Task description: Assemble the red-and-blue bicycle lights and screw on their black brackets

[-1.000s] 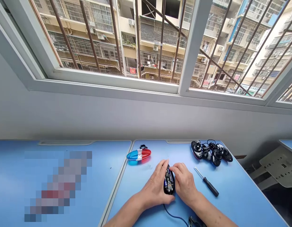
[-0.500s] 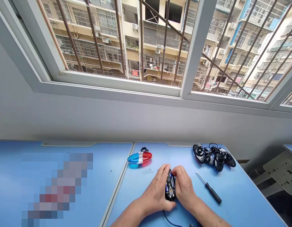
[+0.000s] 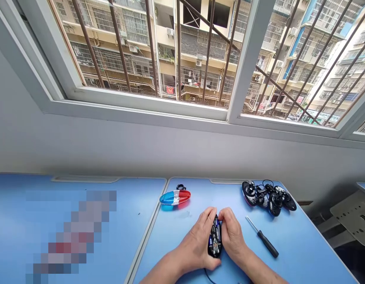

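Note:
A black oval battery housing [image 3: 215, 238] is held upright between my hands, its open face showing blue-and-silver batteries inside. My left hand [image 3: 197, 240] wraps around its left side, thumb at the lower end and fingers near the top. At the upper right edge, the curled fingers of my right hand [image 3: 231, 232] press against the housing, with the palm slightly apart from it. From below the housing a thin black cable [image 3: 210, 277] runs out of view. Beyond my hands lies a blue, clear and red oval light cover [image 3: 174, 197].
A screwdriver [image 3: 267, 241] with a black handle lies to the right of my hands. Several black oval units with cables [image 3: 269, 196] sit at the back right. A small black ring-shaped clamp [image 3: 181, 187] is behind the light cover. The blue desk [image 3: 159, 268] meets another at a seam; pixelation covers something at left.
The housing has turned a little in my hands and sits slightly lower and further right. My right hand's palm has moved away from its side. The view has shifted slightly.

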A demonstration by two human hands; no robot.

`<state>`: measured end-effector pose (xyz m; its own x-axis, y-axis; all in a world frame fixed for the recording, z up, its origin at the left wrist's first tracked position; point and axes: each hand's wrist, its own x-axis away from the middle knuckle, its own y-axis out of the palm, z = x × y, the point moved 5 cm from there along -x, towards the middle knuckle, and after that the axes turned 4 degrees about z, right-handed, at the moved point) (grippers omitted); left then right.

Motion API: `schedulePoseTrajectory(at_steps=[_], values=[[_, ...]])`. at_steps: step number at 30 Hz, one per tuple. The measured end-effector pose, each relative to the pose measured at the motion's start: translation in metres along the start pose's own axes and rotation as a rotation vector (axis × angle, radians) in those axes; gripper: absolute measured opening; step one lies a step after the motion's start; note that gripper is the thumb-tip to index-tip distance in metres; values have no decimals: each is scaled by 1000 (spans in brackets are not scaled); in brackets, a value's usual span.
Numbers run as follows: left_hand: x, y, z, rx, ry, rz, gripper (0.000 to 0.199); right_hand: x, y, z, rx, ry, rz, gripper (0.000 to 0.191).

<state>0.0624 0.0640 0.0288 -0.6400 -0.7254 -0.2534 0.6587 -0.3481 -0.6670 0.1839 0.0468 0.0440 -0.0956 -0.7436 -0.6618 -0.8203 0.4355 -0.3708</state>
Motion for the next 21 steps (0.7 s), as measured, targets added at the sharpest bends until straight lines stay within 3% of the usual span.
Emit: schedulePoseTrajectory(at_steps=[21], values=[[1,-1,7,17,68,-13,126,-2,-5,1,-73,0,-3,26]])
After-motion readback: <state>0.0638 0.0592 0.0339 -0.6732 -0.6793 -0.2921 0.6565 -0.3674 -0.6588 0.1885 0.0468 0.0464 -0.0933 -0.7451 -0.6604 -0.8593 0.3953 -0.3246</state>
